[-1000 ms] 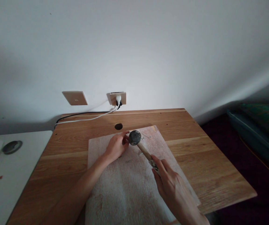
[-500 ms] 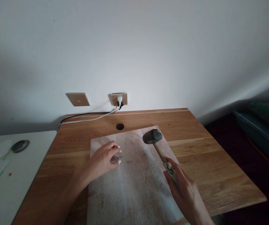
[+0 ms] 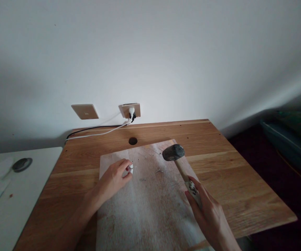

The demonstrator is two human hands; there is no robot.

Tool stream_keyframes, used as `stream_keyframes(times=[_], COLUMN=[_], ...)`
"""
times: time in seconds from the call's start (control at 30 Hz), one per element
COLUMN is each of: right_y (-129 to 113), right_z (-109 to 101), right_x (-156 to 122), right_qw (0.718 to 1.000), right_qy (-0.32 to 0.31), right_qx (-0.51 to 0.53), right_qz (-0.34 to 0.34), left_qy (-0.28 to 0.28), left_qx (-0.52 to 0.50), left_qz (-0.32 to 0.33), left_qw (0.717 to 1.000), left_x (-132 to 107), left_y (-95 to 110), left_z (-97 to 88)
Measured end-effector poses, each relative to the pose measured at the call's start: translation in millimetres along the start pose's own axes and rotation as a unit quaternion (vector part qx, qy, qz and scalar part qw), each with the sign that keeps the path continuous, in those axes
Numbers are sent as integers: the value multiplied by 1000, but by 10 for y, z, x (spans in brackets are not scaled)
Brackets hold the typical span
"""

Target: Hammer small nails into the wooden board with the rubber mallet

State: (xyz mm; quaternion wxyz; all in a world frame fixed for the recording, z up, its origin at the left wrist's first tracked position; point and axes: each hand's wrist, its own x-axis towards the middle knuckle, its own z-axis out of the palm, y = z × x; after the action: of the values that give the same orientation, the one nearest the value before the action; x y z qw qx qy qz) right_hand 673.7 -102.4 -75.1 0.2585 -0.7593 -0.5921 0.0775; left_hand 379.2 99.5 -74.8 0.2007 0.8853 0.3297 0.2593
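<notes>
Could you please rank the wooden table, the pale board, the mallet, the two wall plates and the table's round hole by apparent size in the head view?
1. Wooden table
2. Pale board
3. Mallet
4. Left wall plate and right wall plate: too alike to rank
5. Round hole

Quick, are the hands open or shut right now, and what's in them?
Left hand: curled, but whether it holds anything can't be told.
Right hand: closed, holding the mallet.

Over the board [image 3: 140, 212], mallet [image 3: 181, 169] and left hand [image 3: 117, 177] flank free room.
</notes>
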Motion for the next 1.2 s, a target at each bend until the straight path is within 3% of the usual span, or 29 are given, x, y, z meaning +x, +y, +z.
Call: stream_keyframes(times=[0.13,0.3,0.57,0.73,0.93,1.2], right_y=[18,-26,-2,15,-7,0], right_z=[20,32,20,28,33,22], right_x=[1,12,-2,-14,8,-6], right_qw=[1000,1000,1000,1000,1000,1000], right_qy=[-6,-4,-12,-22,-9,-17], right_qx=[0,1,0,-4,13,15], right_qz=[-4,5,6,4,2,-5], left_qy=[21,0,1,-2,-44,-150], left_qx=[-38,-58,-53,-63,90,256], left_qz=[-31,-53,-15,-28,-2,73], left_qw=[999,997,998,998,995,952], left_x=[115,259,368,375,351,393], left_y=[-56,-60,-117,-134,-45,249], left_z=[-12,0,132,196,78,-1])
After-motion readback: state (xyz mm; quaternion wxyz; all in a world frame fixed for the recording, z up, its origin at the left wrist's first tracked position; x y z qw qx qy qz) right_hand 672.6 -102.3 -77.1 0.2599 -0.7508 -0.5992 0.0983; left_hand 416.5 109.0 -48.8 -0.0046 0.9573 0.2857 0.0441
